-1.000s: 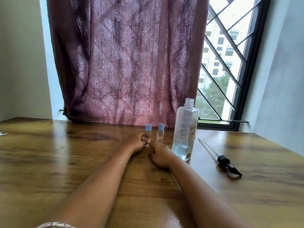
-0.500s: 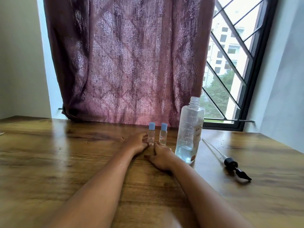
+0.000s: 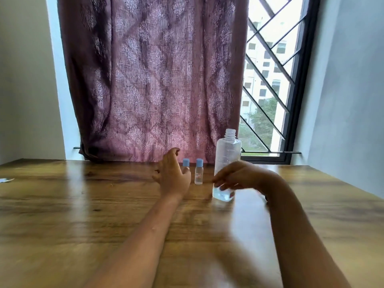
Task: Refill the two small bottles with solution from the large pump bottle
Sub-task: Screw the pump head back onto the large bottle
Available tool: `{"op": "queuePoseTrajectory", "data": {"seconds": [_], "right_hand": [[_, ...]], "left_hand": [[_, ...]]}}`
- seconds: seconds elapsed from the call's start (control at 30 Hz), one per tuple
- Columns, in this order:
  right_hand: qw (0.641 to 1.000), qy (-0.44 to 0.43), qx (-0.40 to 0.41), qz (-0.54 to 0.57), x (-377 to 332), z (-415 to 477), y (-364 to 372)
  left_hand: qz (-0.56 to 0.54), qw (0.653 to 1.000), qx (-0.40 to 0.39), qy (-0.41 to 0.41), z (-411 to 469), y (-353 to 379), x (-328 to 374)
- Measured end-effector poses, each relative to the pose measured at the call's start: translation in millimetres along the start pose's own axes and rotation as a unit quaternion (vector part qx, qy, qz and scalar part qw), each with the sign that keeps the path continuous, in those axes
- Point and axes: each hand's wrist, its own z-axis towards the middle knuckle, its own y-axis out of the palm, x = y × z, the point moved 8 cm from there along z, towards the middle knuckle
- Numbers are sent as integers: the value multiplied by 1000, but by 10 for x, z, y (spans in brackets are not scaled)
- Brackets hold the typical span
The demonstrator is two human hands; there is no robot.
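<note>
Your left hand (image 3: 172,173) is lifted off the table (image 3: 62,215), palm turned toward 3 o'clock, fingers loosely spread and curling up toward 12 o'clock, with nothing held in them. Its thumb lies across the lower body of the left small bottle (image 3: 186,162), so you see little of that bottle beyond its blue cap; you cannot tell whether the thumb touches it. The right small bottle (image 3: 198,173) stands upright just beside it at 3 o'clock, blue cap on, clear body with a small label, apart from both hands. The pair stands near the far edge of the table, at about 12 o'clock from you, just in front of the curtain (image 3: 149,80). The large bottle (image 3: 227,154) stands upright at 3 o'clock of the pair, its neck open and uncapped, with a shallow layer of clear liquid at the bottom. Your right hand (image 3: 239,175) hangs blurred in front of its lower half, wrist bent, fingers slack and pointing toward 9 o'clock, nothing visibly held; the blur hides whether any finger touches the bottle. A scrap of paper (image 3: 6,180) lies at the 9 o'clock edge of the table. The barred window (image 3: 270,90) shows at 2 o'clock, past the curtain.
</note>
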Motion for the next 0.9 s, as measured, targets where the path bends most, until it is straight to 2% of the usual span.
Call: {"op": "queuePoseTrajectory", "data": {"seconds": [0.03,0.1,0.17,0.23,0.4,0.5,0.67,0.8,0.83,0.9], "right_hand": [[998,3,55,-33,85,0,-215],[972,23,145,-184,226,-57,-499],[919,94,171,-343,449,-127,-601],[896,145,158,-389,718,-189,-553],[904,193,141,-356,1058,-227,-466],[920,199,128,-314,1122,-187,-490],[923,200,110,-308,1105,-188,-595],[939,162,37,-301,1094,-74,-508],[948,139,48,-281,1059,-50,-505],[977,68,125,-161,903,-33,-570]], "left_hand": [[-28,1000,-7,-1,-14,26,37],[-60,997,-50,-16,-72,162,139],[-49,993,-105,-28,-152,329,273],[-31,987,-151,-43,-225,481,389],[-31,977,-194,-81,-365,834,550],[-43,977,-187,-97,-378,983,541],[-49,980,-178,-74,-308,1023,403],[-96,972,-200,-78,-215,972,332],[-113,969,-203,-81,-200,950,320],[-137,966,-202,-91,-177,895,283]]}}
